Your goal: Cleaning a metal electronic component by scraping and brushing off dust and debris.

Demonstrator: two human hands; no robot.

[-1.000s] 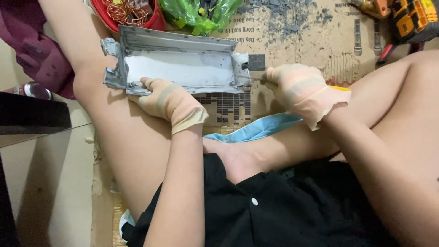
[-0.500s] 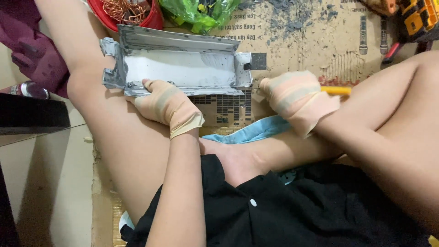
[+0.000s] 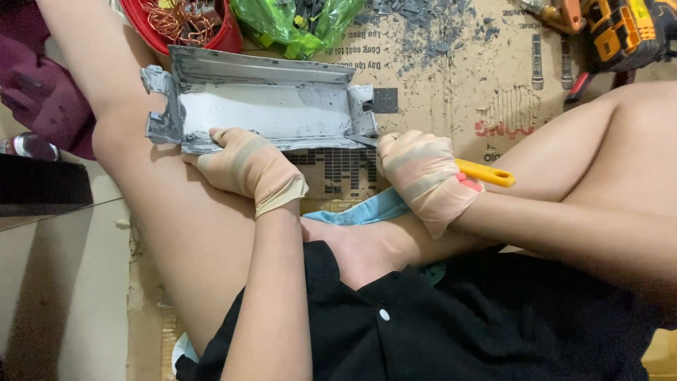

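Left hand (image 3: 247, 166), gloved, fingers closed over the near edge of the grey metal tray (image 3: 264, 109); right hand (image 3: 423, 176), gloved, fist closed around a yellow-handled tool (image 3: 486, 173), its tip at the tray's right corner; tray rests on cardboard (image 3: 451, 77), against the left leg; red bowl (image 3: 187, 25) of copper wire beyond.
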